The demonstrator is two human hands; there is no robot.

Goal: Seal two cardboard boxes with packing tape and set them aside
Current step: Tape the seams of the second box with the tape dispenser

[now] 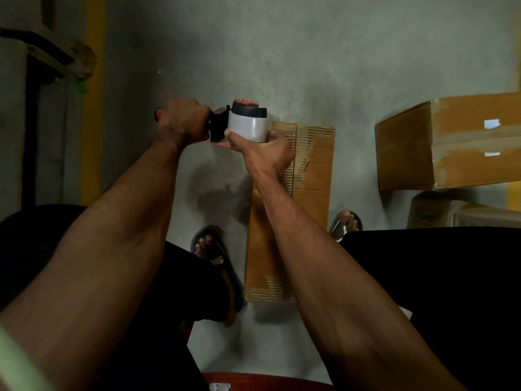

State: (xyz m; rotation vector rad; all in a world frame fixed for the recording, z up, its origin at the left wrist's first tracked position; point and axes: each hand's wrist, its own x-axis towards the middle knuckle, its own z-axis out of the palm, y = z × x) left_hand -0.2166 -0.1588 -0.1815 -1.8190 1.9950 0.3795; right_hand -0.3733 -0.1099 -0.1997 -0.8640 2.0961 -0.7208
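1. My left hand (183, 122) is wrapped tight around the handle of the tape dispenser (239, 121), held up above the floor.
2. My right hand (265, 153) cups the tape roll (248, 128), thumb along its lower edge, fingers curled behind.
3. A flat cardboard box (307, 176) lies on the concrete floor (282, 52) between my feet, below the dispenser.
4. 1 bigger cardboard box (451, 142) sits on the right, apart, stacked on another box (434, 211).

Bare concrete floor (282, 52) ahead and left; stacked boxes (451, 142) (two, far right) in the way.
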